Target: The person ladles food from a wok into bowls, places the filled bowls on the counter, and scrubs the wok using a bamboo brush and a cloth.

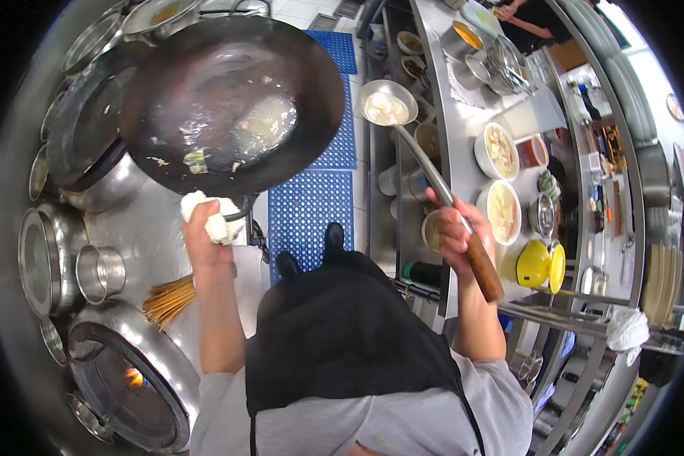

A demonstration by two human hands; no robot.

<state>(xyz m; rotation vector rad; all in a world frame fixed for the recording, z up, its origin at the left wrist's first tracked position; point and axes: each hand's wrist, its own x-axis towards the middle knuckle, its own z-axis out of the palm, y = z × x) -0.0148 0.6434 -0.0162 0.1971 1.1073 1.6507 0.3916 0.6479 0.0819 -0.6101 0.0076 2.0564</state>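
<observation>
Beyond grey shirt (319, 425), grips wok (153, 83) through cloth (220, 229) with left hand (205, 247), far-left-slanting ladle (422, 155) with right hand (463, 234), nearer bowls (505, 241).

Wok (232, 76): handle largely covered by white cloth (219, 220) and left hand (203, 237); translucent contents (264, 125), blurred, unidentifiable. Ladle (388, 104): pale contents indistinct. Co-worker (536, 23): head cut off by top edge. Small shelf items (608, 201): too small to name.

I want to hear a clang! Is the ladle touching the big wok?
Apart. The head view shows a strip of floor between the wok's rim and the ladle's bowl.
</observation>
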